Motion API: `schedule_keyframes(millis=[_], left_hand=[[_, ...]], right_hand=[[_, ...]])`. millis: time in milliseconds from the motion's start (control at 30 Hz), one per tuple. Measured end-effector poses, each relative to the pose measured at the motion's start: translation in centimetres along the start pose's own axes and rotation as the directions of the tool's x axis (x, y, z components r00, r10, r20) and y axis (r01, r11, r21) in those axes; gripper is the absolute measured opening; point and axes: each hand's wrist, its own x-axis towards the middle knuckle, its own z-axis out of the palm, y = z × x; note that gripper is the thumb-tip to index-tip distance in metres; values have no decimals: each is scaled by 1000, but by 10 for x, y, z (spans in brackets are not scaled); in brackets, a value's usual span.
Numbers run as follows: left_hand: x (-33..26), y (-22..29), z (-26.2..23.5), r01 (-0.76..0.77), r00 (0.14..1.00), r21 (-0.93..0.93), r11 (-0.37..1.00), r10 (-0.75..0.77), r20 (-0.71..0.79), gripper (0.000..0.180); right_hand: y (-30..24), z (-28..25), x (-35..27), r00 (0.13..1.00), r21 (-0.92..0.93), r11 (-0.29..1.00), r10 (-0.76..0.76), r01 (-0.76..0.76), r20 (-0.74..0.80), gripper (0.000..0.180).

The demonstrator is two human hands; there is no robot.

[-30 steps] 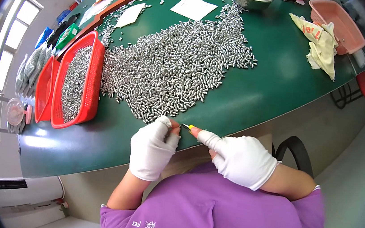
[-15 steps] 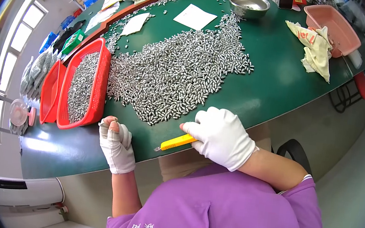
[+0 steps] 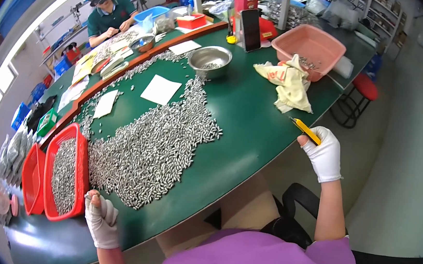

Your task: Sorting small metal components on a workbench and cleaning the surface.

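Note:
My right hand (image 3: 322, 154), in a white glove with bare fingertips, is closed round a yellow utility knife (image 3: 306, 131). It is raised at the table's right edge, with the knife's tip toward the upper left. At the lower left, my left hand (image 3: 101, 217), gloved the same way, has its fingers curled in a pinch beside a red basket (image 3: 82, 179) full of small silver metal pieces. What sits between those fingertips is too small to make out. A wide heap of the same metal pieces (image 3: 141, 150) covers the green table (image 3: 236, 140) ahead of my hands.
A steel bowl (image 3: 210, 61) stands behind the heap near white papers (image 3: 161, 90). A pale yellow cloth (image 3: 294, 92) lies against a pink basin (image 3: 310, 44). Beyond the wooden divider (image 3: 121, 56) a co-worker (image 3: 111, 13) sits. A red stool (image 3: 365, 87) stands at the right.
My right hand has swung out to the right and up with the knife, whose tip now points up-left. The view has turned to the right; my left hand stays pinched near the basket.

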Motion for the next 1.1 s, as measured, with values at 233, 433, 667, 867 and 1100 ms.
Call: schedule_keyframes(millis=[233, 433, 667, 867, 1100], left_hand=[[62, 7, 22, 149, 968, -111, 983, -123, 220, 15], [97, -8, 26, 254, 948, -218, 942, -197, 251, 15], [86, -9, 17, 293, 938, -193, 936, -242, 248, 16], [81, -15, 16, 398, 895, -304, 866, -293, 336, 20], [76, -10, 27, 467, 870, -399, 789, -332, 364, 18]], right_hand=[[-22, 15, 14, 999, -6, 999, 39, -39, 5, 32], [-64, 98, 58, 980, -364, 918, -104, 159, 167, 37], [-77, 151, 72, 919, -577, 716, -336, 393, 208, 27], [-186, 179, 44, 476, 117, 704, -582, 700, 659, 40], [-196, 234, 20, 371, 228, 654, -643, 721, 670, 10]])
